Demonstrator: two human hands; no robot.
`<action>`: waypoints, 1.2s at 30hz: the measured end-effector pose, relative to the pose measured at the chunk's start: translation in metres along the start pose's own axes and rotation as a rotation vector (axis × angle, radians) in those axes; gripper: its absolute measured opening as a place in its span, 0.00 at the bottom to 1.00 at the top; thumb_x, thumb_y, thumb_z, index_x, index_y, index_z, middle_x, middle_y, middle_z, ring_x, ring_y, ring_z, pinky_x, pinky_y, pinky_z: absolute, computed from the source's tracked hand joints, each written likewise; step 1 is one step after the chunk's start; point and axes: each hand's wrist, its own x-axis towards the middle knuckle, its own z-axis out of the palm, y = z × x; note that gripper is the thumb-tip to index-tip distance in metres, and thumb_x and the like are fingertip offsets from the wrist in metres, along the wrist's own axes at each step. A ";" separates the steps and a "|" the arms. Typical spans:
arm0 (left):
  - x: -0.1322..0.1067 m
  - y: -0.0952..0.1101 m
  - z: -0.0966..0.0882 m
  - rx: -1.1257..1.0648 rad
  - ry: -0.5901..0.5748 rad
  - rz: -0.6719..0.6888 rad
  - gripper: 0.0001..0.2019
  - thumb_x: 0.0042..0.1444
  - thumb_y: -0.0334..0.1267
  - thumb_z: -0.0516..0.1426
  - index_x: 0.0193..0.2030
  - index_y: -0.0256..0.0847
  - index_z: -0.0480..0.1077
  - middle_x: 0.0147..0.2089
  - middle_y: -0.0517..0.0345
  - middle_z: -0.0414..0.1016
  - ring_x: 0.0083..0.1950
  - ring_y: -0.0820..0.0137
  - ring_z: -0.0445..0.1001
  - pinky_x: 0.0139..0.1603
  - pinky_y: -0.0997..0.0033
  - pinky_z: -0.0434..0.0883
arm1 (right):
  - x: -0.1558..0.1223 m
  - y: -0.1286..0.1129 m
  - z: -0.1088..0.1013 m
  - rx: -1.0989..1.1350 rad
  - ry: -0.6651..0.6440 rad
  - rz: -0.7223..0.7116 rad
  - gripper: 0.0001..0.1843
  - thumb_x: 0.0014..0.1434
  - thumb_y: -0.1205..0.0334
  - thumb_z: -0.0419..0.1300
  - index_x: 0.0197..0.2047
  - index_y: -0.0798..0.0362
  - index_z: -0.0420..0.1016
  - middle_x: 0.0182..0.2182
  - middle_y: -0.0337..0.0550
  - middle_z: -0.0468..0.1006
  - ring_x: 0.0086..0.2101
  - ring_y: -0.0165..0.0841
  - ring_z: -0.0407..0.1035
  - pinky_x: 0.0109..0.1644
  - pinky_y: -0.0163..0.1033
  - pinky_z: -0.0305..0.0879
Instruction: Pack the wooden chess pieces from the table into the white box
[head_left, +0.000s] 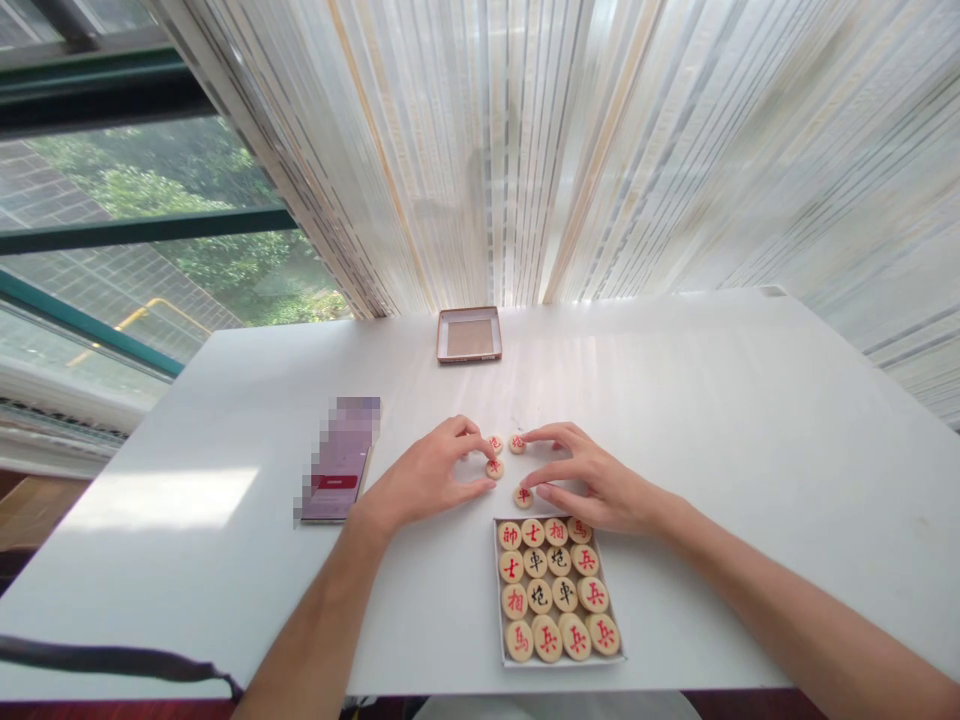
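Observation:
My left hand (431, 468) rests over the table with its index finger and thumb on either side of a wooden Chinese chess piece (494, 469) with a red character. Just behind that lies another red-marked piece (495, 444), partly covered by my fingers. My right hand (589, 475) has its fingers spread. Its index fingertip meets a red-marked piece (517, 444), while its middle finger and thumb are close to a chariot piece (523, 496). Below my hands, a shallow white box (498, 590) holds rows of pieces with red and black characters.
A box lid (470, 338) lies at the table's far edge. To the left is a phone (346, 455), partly pixelated. Striped curtains (510, 150) hang behind the white table (712, 400), beside a window (187, 200). A dark strap (112, 660) crosses the lower left.

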 end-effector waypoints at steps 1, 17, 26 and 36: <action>0.000 0.000 0.000 0.005 0.000 -0.004 0.09 0.60 0.41 0.62 0.47 0.51 0.78 0.48 0.57 0.72 0.46 0.66 0.75 0.52 0.63 0.73 | 0.000 -0.001 -0.001 -0.003 -0.012 -0.008 0.13 0.67 0.64 0.63 0.50 0.39 0.84 0.63 0.45 0.70 0.63 0.45 0.62 0.67 0.60 0.64; 0.002 -0.002 0.004 0.003 -0.001 -0.044 0.10 0.61 0.47 0.61 0.45 0.48 0.78 0.43 0.58 0.74 0.40 0.67 0.74 0.43 0.67 0.72 | -0.001 0.007 0.005 -0.025 0.011 0.039 0.15 0.71 0.61 0.58 0.55 0.39 0.81 0.65 0.44 0.66 0.63 0.44 0.61 0.65 0.55 0.69; 0.002 -0.002 0.005 0.011 -0.006 -0.036 0.10 0.62 0.48 0.60 0.45 0.48 0.78 0.42 0.60 0.73 0.40 0.68 0.74 0.43 0.68 0.71 | -0.001 0.008 0.007 -0.017 0.014 0.087 0.14 0.72 0.59 0.56 0.54 0.39 0.82 0.66 0.44 0.65 0.63 0.42 0.62 0.65 0.54 0.68; 0.003 -0.003 0.005 0.019 0.003 -0.029 0.10 0.62 0.48 0.61 0.44 0.47 0.76 0.41 0.61 0.74 0.39 0.69 0.73 0.42 0.68 0.70 | -0.003 0.007 0.005 0.025 0.026 0.126 0.15 0.73 0.58 0.55 0.53 0.40 0.82 0.64 0.45 0.66 0.61 0.41 0.66 0.66 0.51 0.68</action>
